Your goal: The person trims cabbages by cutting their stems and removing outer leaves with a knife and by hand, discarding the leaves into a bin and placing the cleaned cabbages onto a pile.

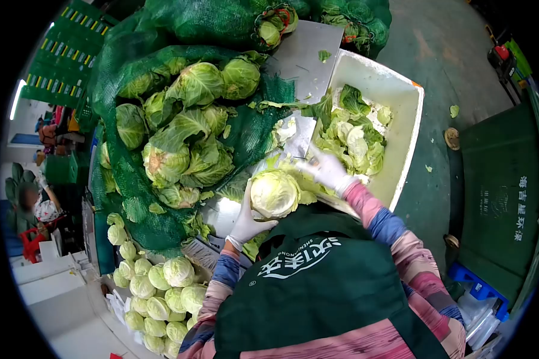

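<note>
A pale green cabbage (274,193) rests in my left hand (248,220), which wears a white glove and is wrapped round its left and lower side. Just up and right of it is my right hand (327,172), gloved too and blurred; its fingers are near loose outer leaves, and what they hold, if anything, cannot be made out. A white foam box (405,143) at the right contains loose leaves (354,140). To the left, leafy cabbages (196,84) lie in an opened green net bag (139,206) on the metal table (308,54).
Several trimmed cabbages (157,308) are piled at the lower left. More full net bags (203,24) stand at the back. A large green bin (500,197) is at the right. Another person (45,206) is at the far left.
</note>
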The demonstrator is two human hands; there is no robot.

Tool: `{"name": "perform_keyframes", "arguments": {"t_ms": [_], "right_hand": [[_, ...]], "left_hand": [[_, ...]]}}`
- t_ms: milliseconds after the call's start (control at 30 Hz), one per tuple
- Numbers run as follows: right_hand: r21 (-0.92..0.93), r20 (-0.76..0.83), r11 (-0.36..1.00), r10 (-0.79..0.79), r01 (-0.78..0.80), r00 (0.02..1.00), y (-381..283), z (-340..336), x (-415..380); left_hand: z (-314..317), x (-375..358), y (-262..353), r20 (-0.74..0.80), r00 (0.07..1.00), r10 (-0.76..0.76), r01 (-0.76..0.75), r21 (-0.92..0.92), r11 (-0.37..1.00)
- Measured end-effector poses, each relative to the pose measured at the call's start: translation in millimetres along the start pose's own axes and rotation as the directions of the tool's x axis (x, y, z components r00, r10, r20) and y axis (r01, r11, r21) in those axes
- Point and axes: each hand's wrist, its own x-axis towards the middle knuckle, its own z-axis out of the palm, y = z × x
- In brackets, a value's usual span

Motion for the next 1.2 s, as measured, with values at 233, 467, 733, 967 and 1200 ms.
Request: {"name": "perform_keyframes", "arguments": {"t_ms": [233,467,733,967,1200], "right_hand": [[-0.268,0.046,0.962,0.067,-0.052,0.997,-27,41,4],[-0.208,0.092,0.969,0.156,-0.134,0.984,6,62,40],[-0.228,-0.024,0.938,0.262,-0.26,0.965,32,58,19],[0.295,0.127,0.933,0.175,-0.205,0.976,22,70,0],[0.383,0.017,0.924,0.004,-0.01,1.0,-2,44,3]], "left_hand": [[40,19,11,-0.232,0.904,-0.36,0.332,-0.152,0.931],[16,8,5,-0.029,0.977,-0.21,0.2,-0.204,0.958],[10,0,-17,-0.038,0.953,-0.302,0.244,-0.497,0.833],[29,16,5,-0.179,0.899,-0.4,0.266,-0.502,0.823],[16,34,16,-0.133,0.961,-0.242,0.149,-0.49,0.859]]}}
